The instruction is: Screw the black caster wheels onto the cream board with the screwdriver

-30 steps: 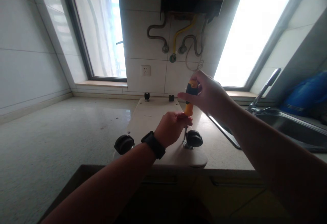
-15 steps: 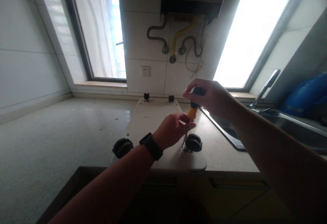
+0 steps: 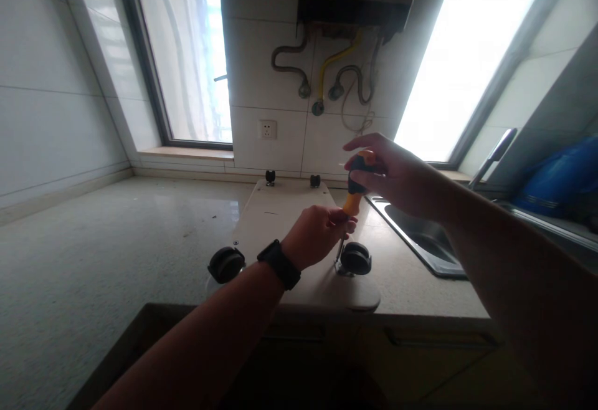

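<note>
A screwdriver [image 3: 354, 201] with an orange and black handle stands nearly upright, its tip down at the metal plate of the near right caster [image 3: 355, 258]. Around the upper handle are the fingers of my right hand [image 3: 383, 170], the index finger lifted off. My left hand [image 3: 320, 232], with a black watch on the wrist, pinches the screwdriver where the handle meets the shaft. Both hands are above a pale board [image 3: 266, 229] with rounded corners. Another large caster [image 3: 226, 265] is at its near left corner, and two smaller-looking casters [image 3: 270, 177] are at its far end.
The board lies on a speckled stone counter [image 3: 154, 242]. To the right is a steel sink [image 3: 420, 229] with a faucet [image 3: 493, 154]. Pipes [image 3: 327, 61] hang under a heater on the tiled wall, above a socket [image 3: 267, 129]. A drawer handle [image 3: 439, 339] shows below the counter edge.
My right fingers have loosened and opened on the handle, showing its orange top end. My left hand still steadies the screwdriver at the same caster. The view has shifted slightly.
</note>
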Demonstrator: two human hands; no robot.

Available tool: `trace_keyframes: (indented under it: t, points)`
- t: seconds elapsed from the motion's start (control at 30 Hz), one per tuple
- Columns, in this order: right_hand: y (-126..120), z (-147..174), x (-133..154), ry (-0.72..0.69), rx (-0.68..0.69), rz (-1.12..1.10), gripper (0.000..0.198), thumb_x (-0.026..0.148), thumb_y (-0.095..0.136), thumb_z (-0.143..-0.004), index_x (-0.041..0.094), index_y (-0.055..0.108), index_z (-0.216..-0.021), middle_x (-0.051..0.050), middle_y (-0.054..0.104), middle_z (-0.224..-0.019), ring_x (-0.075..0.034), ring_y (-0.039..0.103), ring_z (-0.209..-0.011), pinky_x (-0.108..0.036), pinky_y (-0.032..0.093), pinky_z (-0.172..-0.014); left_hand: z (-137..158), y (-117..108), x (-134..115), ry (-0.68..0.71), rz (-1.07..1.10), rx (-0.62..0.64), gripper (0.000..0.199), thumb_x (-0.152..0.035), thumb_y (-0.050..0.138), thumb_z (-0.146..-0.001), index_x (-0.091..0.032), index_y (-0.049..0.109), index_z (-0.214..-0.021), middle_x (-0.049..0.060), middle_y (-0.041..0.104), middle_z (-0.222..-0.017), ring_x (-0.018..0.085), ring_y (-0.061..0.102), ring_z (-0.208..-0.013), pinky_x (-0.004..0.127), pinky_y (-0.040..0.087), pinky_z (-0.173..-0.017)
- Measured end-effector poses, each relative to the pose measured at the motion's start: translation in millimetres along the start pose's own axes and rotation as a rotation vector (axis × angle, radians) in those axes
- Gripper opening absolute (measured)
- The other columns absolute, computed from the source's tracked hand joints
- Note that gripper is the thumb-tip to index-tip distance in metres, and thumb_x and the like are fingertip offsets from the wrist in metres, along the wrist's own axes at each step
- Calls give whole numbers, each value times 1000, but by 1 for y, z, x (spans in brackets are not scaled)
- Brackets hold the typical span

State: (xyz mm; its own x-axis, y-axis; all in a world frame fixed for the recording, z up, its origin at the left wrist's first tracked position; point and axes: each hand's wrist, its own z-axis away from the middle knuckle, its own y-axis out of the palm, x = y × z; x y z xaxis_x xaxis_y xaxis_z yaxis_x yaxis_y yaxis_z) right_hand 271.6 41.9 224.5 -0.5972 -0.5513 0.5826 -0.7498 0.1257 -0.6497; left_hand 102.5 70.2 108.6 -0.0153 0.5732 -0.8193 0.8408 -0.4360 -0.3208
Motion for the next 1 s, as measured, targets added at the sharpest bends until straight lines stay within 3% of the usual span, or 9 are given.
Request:
trace_keyframes:
  t: [0.27, 0.33, 0.47, 0.53, 0.67, 0.77, 0.83, 0.9, 1.0]
  points:
    - [4, 1, -4, 29, -98, 2, 41, 44, 73, -83, 23, 65, -117, -9, 68, -104, -23, 70, -82, -40, 65, -64, 3, 2, -1, -33, -73, -56, 24, -36, 71, -94, -15, 75, -105, 8, 79, -97, 16, 70, -80, 32, 55, -74]
    - [2, 2, -1, 45, -102, 7, 39, 39, 66, -87, 24, 68, -123, -10, 69, -108, -23, 70, -85, -41, 66, -66, 3, 1, -4, -37, -89, -74, 23, -36, 74, -92, -15, 76, -101, 8, 79, -96, 17, 70, -79, 32, 54, -74]
    - [-3, 3, 5, 39, -3, -8, 62, 28, 63, -85, 26, 58, -146, -12, 70, -122, -26, 71, -100, -43, 65, -78, 3, -2, -10, -36, -85, -72, 14, -27, 70, -94, -15, 78, -92, 6, 78, -89, 15, 68, -77, 33, 54, -78]
    - [-5, 3, 5, 32, 15, 66, 64, 32, 64, -86, 24, 56, -148, -12, 72, -114, -25, 72, -93, -43, 64, -76, 3, -2, -11, -53, -78, -58, 14, -23, 68, -95, -14, 79, -95, 7, 78, -86, 15, 68, -75, 32, 54, -78]
    - [-5, -1, 2, 14, -101, 272, 53, 51, 77, -78, 21, 70, -121, -7, 72, -86, -20, 66, -66, -39, 56, -62, 4, -2, -10, -36, -95, -41, 18, -23, 65, -96, -13, 79, -102, 8, 79, -87, 16, 70, -76, 32, 55, -77]
    - [-3, -4, -1, 9, -236, 436, 55, 63, 83, -68, 22, 70, -101, -3, 68, -74, -18, 59, -59, -37, 49, -56, 4, -2, -9, -11, -104, -45, 20, -28, 67, -95, -14, 80, -100, 8, 80, -94, 17, 72, -82, 33, 55, -79]
    - [-2, -6, -1, 26, -272, 526, 54, 68, 80, -68, 22, 69, -96, -3, 67, -72, -18, 57, -58, -37, 47, -56, 5, -1, -10, -20, -87, -46, 20, -31, 70, -94, -14, 80, -100, 9, 81, -97, 18, 72, -85, 33, 55, -80]
    - [-3, -7, 0, 33, -238, 522, 47, 65, 72, -78, 22, 70, -99, -6, 69, -78, -20, 61, -63, -39, 50, -60, 5, -1, -10, -30, -91, -50, 17, -29, 71, -94, -14, 80, -97, 8, 81, -94, 17, 72, -83, 32, 55, -79]
    - [-8, -6, 2, -1, -81, 333, 44, 48, 60, -87, 24, 69, -123, -10, 73, -107, -24, 69, -84, -42, 58, -72, 4, -1, -11, -14, -159, -55, 15, -22, 67, -96, -15, 80, -92, 6, 80, -89, 16, 71, -79, 31, 55, -78]
